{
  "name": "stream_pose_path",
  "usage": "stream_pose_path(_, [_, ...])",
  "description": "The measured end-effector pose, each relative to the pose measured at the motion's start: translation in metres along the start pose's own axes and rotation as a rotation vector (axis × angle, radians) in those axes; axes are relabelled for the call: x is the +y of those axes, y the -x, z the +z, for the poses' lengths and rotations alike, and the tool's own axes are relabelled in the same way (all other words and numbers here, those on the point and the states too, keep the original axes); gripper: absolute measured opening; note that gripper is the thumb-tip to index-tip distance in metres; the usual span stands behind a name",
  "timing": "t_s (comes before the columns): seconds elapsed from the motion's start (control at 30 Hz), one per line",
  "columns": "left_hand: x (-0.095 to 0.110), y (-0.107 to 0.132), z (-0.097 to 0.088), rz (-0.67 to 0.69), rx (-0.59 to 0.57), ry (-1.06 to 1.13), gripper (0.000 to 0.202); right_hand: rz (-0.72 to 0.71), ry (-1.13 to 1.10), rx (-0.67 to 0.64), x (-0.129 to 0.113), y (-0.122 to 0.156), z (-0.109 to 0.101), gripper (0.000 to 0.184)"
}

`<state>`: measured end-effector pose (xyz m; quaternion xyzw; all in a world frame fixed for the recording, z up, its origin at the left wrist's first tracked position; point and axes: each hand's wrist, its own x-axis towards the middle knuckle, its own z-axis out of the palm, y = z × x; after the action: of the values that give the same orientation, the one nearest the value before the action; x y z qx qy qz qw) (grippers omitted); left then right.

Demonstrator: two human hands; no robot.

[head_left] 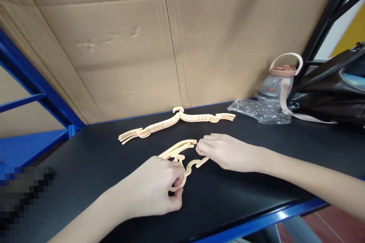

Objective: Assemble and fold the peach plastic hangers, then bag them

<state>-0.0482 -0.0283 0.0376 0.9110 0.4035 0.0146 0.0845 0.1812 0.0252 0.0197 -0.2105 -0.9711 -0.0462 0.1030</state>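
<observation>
Near the front of the black table lies a cream plastic folding clothes hanger (pixel 189 170), its arms bent together and partly covered by my hands. My left hand (pixel 159 186) is closed around its near, curved part, thumb and fingers pinching. At the right, my right hand (pixel 225 152) has its fingers curled over the end of one hanger arm. Behind them, a stack of similar cream hangers (pixel 168 122) lies spread out flat with its hook pointing to the cardboard.
A brown cardboard sheet (pixel 122 53) stands along the back. At right are a clear plastic bag (pixel 262 112), a water bottle (pixel 276 81) with a strap, and a dark leather bag (pixel 330 87). Blue metal framing (pixel 42 79) rises at left. A pixelated patch covers the lower left.
</observation>
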Motion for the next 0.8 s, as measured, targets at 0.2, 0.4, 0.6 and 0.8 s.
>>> stream_pose_path(0.2, [-0.01, 0.0, -0.009, 0.021, 0.286, -0.05, 0.007, -0.007, -0.09, 0.027, -0.001, 0.001, -0.002, 0.03])
stream_pose_path(0.4, [-0.021, 0.0, -0.018, -0.181, 0.563, 0.034, 0.013, 0.042, -0.089, 0.09, -0.003, 0.001, 0.001, 0.034])
stream_pose_path(0.6, [-0.013, -0.004, -0.003, -0.172, 0.433, 0.161, 0.021, 0.092, -0.282, 0.227, -0.006, 0.003, -0.003, 0.058])
stream_pose_path(0.8, [0.001, -0.005, 0.002, -0.058, 0.317, 0.496, 0.028, 0.019, -0.488, 0.209, -0.017, 0.002, 0.007, 0.024])
